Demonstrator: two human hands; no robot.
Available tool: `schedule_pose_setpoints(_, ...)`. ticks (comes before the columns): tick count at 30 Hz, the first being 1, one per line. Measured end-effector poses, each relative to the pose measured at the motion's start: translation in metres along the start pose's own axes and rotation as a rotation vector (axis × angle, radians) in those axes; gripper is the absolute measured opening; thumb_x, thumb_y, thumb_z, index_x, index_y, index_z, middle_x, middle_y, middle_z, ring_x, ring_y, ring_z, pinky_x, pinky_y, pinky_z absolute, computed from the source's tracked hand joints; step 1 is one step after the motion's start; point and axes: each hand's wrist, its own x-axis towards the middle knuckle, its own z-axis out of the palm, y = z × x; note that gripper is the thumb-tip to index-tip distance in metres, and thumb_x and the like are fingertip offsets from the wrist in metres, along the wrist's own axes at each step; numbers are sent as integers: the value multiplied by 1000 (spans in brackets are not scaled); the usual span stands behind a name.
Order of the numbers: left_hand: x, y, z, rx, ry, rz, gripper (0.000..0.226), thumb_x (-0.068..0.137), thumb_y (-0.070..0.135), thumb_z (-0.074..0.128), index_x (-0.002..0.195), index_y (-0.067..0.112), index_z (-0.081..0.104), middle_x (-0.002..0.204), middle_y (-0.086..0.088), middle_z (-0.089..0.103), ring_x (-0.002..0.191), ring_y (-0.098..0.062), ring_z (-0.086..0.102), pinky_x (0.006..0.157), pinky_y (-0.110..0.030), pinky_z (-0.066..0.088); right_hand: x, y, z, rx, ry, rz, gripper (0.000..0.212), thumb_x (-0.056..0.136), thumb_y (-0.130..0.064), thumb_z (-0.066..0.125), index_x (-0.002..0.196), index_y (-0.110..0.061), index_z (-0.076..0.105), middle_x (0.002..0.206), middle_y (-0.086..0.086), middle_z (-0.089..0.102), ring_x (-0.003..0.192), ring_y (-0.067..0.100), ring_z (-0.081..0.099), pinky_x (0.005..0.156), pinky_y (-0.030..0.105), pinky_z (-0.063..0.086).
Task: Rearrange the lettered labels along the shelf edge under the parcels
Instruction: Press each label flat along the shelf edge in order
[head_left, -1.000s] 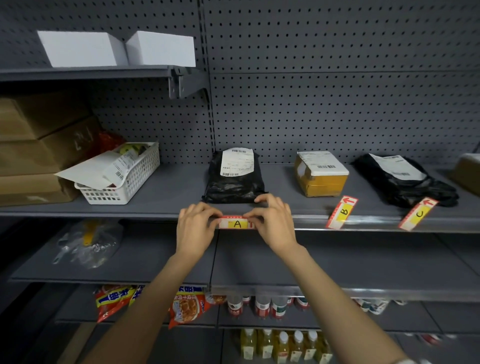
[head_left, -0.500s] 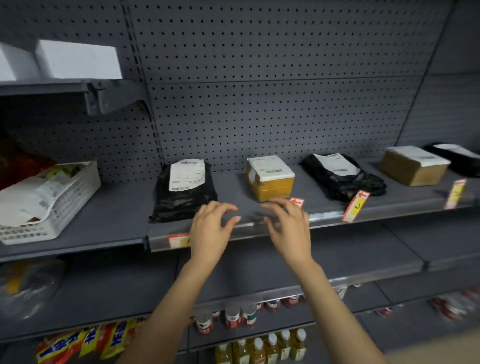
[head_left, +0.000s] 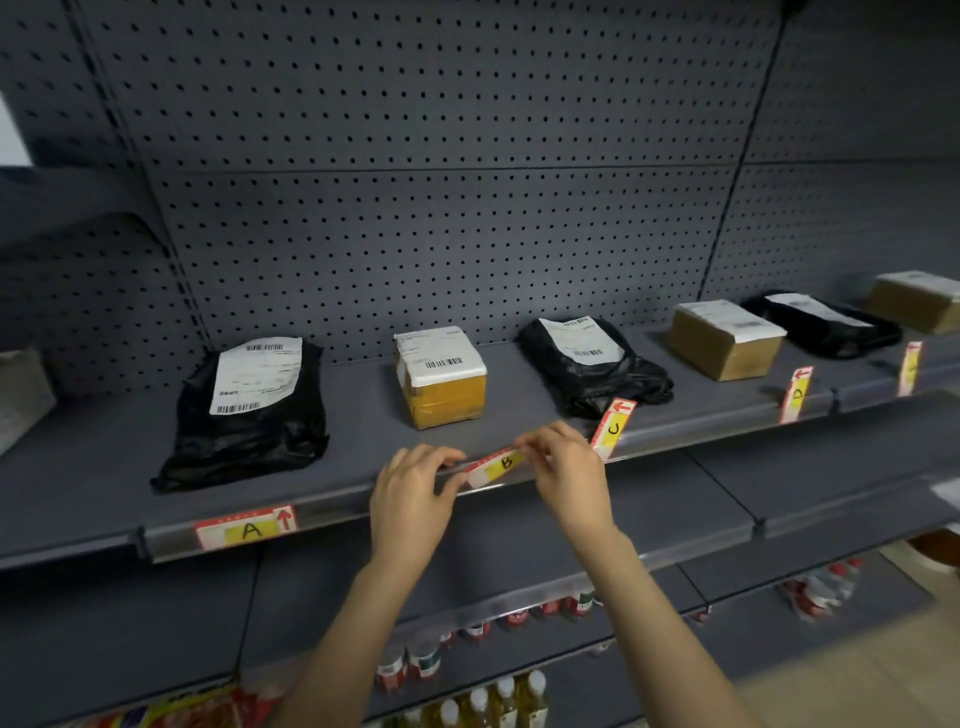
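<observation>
Shelf rail (head_left: 363, 512), label stock. Label A (head_left: 245, 529): seated flat in rail, 8 o'clock of the hands, under the black bag (head_left: 244, 415). Label B (head_left: 496, 464): pinched at both ends, left hand (head_left: 415, 488) and right hand (head_left: 566, 467) fingers closed on it, likely to level it below the yellow box (head_left: 441, 376). Labels C (head_left: 613, 428) and D (head_left: 796, 395): at 2 o'clock, standing askew, apparently unseated.

left hand (head_left: 410, 499): arm raised, fingertips pinched | right hand (head_left: 569, 475): arm raised, fingertips pinched, facing left
</observation>
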Motion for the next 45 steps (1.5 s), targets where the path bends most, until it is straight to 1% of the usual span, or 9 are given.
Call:
schedule_pose_setpoints(5,-5,2,2,52,7,-14,20,77,19,71,96,23,67,92,3,66,88,-21,56,74,-34,44,9,-15,0,67,-163,-69,10,84,-11,64,88,-16,72,89,3,67,80,23,64,67,24,41)
schedule_pose_setpoints(8,-6,0,0,103,32,-31,19,76,16,71,94,21,67,89,0,66,86,-25,56,74,-37,46,10,-18,7,52,-243,-70,10,84,-13,63,87,-19,71,90,2,67,82,23,64,70,29,47)
schedule_pose_setpoints(15,-14,-5,3,184,57,7,24,75,10,72,98,18,68,88,-3,63,84,-26,57,72,-38,48,-7,-3,14,-11,-42,-212,24,78,-7,68,93,-25,73,98,3,62,88,23,58,75,36,46)
schedule_pose_setpoints(22,-13,-1,4,181,43,19,25,72,13,75,97,17,69,90,-3,63,85,-26,56,73,-40,47,-22,3,10,-121,-70,-150,40,77,-7,63,104,-35,69,117,0,59,107,21,55,89,34,35)
schedule_pose_setpoints(27,-9,4,5,114,44,25,27,74,17,73,100,21,67,94,-1,62,89,-23,54,76,-36,43,-35,7,2,-167,12,-80,43,80,-10,58,119,-29,58,127,-2,55,115,20,50,99,29,26)
schedule_pose_setpoints(33,-7,30,23,77,1,112,21,77,22,71,97,22,66,91,0,61,86,-23,55,74,-36,45,-31,20,-16,-234,109,2,48,77,-11,56,123,-24,54,139,6,45,129,20,35,109,43,29)
schedule_pose_setpoints(38,7,50,42,49,-19,101,24,75,22,72,98,24,65,92,1,61,89,-23,56,78,-37,46,-4,40,-30,-266,95,-51,54,74,-9,58,127,-20,51,148,10,37,138,24,31,115,44,16)
schedule_pose_setpoints(41,19,75,62,39,1,105,21,77,20,69,98,22,66,92,0,63,90,-24,56,79,-38,46,14,63,-45,-301,72,-114,50,74,-11,59,124,-20,54,144,9,43,133,25,38,112,38,12)
schedule_pose_setpoints(45,29,108,93,77,22,85,21,77,20,69,98,21,65,91,0,65,89,-25,57,79,-37,46,34,98,-72,-226,78,-106,27,77,-17,63,103,-24,66,116,2,60,107,26,55,93,36,32)
